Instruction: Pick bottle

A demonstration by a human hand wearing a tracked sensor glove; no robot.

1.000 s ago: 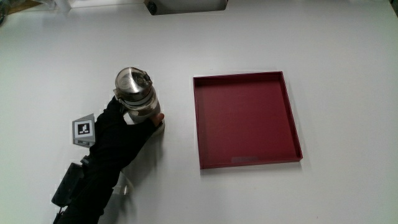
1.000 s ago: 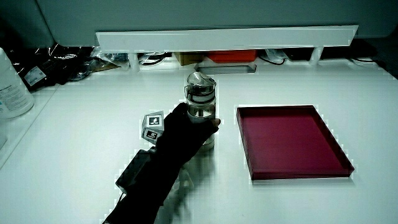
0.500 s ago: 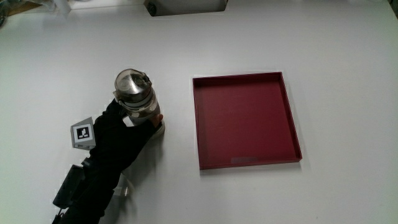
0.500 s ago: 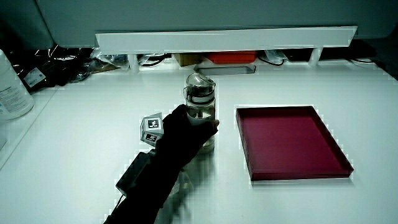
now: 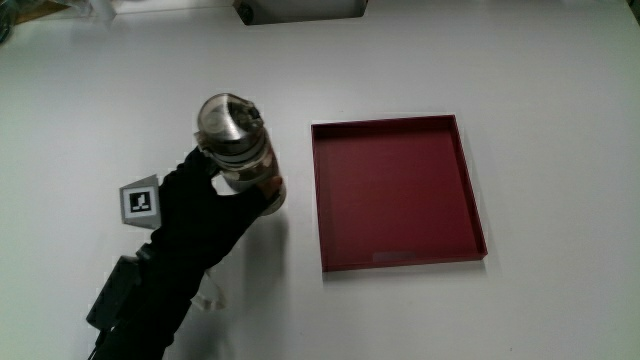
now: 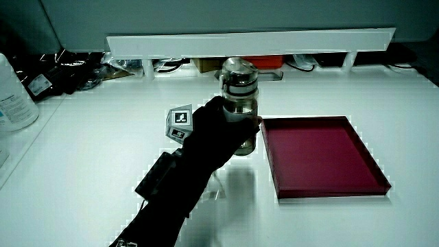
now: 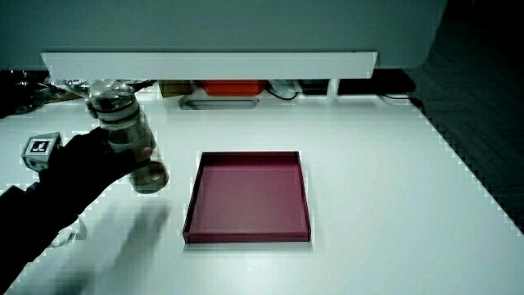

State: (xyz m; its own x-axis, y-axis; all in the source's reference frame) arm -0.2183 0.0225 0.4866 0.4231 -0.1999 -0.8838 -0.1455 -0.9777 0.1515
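Observation:
A clear bottle (image 5: 238,145) with a metal cap is held upright in the hand (image 5: 205,205), lifted off the white table beside the red tray (image 5: 395,190). The black glove wraps the bottle's body, and the patterned cube (image 5: 140,200) rides on the back of the hand. In both side views the bottle (image 6: 239,106) (image 7: 129,143) hangs above its own shadow on the table, with the hand (image 6: 212,134) (image 7: 86,168) shut around it. The tray (image 6: 319,156) (image 7: 248,197) holds nothing.
A low white partition (image 6: 250,42) runs along the table's edge farthest from the person, with cables and boxes under it. A large white container (image 6: 14,96) stands at the table's edge in a side view. A grey box (image 5: 300,10) sits farther from the person than the tray.
The hand has lifted the bottle off the table and carried it a little toward the tray. The tray has not moved.

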